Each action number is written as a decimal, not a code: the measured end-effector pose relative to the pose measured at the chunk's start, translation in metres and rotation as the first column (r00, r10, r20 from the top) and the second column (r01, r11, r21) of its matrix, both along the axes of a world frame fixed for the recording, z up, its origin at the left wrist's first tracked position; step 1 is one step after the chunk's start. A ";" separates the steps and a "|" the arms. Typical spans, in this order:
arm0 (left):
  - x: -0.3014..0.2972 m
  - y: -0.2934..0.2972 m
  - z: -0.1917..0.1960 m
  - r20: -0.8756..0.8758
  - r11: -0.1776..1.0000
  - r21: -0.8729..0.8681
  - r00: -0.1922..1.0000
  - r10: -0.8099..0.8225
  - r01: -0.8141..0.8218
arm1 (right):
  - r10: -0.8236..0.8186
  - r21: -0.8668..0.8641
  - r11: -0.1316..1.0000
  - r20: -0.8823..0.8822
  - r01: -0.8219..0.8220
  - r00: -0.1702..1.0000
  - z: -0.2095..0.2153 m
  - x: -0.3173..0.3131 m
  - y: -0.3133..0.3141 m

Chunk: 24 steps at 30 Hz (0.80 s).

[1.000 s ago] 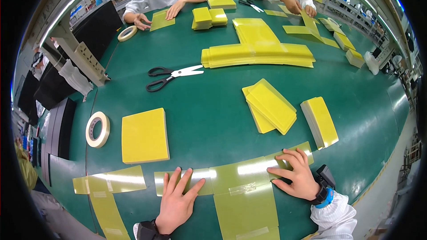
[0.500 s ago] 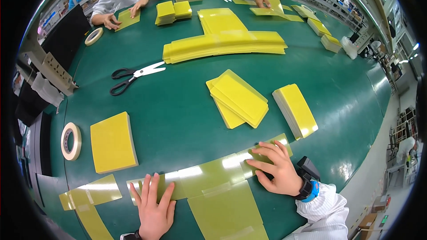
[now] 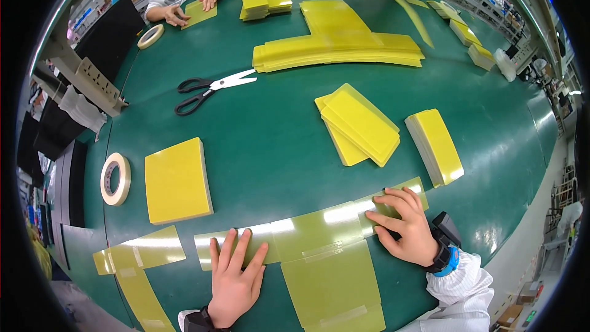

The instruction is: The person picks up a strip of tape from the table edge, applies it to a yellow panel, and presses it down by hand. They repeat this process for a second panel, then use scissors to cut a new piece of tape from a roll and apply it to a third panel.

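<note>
A T-shaped piece of translucent yellow sheets (image 3: 329, 280), joined by strips of clear tape, lies flat before me. My left hand (image 3: 236, 276) rests on the left arm of its crossbar, fingers spread. On the right arm of that crossbar my right hand (image 3: 404, 226) lies with its fingers apart. Neither hand grips anything. Left of my left hand is a second taped yellow piece (image 3: 132, 283), partly cut off by the lower edge. A thick square stack of yellow sheets (image 3: 177, 181) stands beyond it.
Farther out are a tape roll (image 3: 115, 178), black-handled scissors (image 3: 209, 89), loose yellow sheets (image 3: 359, 126), a narrow stack (image 3: 434, 146) and a pile of T-shaped pieces (image 3: 338, 49). Two co-workers in white handle yellow sheets across the green table (image 3: 264, 110).
The view has shifted, so the table's things appear farther right and slightly higher. Both my hands stay on the taped piece. The far-right co-worker has lifted a yellow sheet, now blurred.
</note>
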<state>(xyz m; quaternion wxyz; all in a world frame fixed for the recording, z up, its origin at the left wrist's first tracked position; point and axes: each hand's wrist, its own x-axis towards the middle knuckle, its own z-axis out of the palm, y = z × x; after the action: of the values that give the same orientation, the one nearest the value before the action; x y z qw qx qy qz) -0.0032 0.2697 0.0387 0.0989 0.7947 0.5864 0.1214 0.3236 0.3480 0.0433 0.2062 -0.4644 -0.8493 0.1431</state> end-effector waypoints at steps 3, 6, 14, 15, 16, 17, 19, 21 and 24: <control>-0.001 0.000 -0.001 0.002 1.000 -0.001 1.000 0.001 -0.001 | -0.001 -0.010 1.000 -0.001 0.001 1.000 0.001 -0.001 0.000; 0.000 0.000 -0.001 -0.001 1.000 0.004 1.000 0.000 0.000 | -0.004 -0.011 1.000 0.002 0.004 1.000 0.002 -0.002 0.000; 0.002 0.001 -0.003 0.012 1.000 0.015 1.000 -0.014 0.014 | -0.007 -0.005 1.000 -0.008 0.007 1.000 0.002 0.000 0.000; 0.001 0.000 -0.002 0.009 1.000 0.012 1.000 -0.010 0.010 | -0.009 -0.013 1.000 -0.012 0.009 1.000 0.003 0.000 -0.001; 0.001 0.000 -0.002 0.005 1.000 0.006 1.000 -0.003 0.003 | -0.015 -0.012 1.000 -0.003 0.015 1.000 0.002 -0.001 0.000; 0.000 0.000 -0.002 0.000 1.000 -0.002 1.000 0.001 -0.001 | -0.009 -0.011 1.000 -0.011 0.009 1.000 0.001 -0.002 0.000; 0.000 -0.001 -0.001 0.003 1.000 -0.005 1.000 0.002 -0.002 | -0.004 -0.007 1.000 -0.022 0.003 1.000 -0.001 -0.003 0.001; 0.000 -0.002 -0.002 -0.005 1.000 -0.015 1.000 0.009 -0.009 | -0.008 -0.004 1.000 -0.022 0.008 1.000 0.000 -0.002 -0.001; 0.003 0.000 0.002 0.022 1.000 -0.026 1.000 0.009 -0.008 | -0.012 -0.008 1.000 -0.024 0.012 1.000 -0.001 -0.001 -0.001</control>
<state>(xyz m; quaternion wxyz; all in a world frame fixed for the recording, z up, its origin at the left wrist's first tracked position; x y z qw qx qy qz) -0.0006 0.2692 0.0405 0.1154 0.7895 0.5902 0.1230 0.3222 0.3473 0.0420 0.2155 -0.4685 -0.8434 0.1508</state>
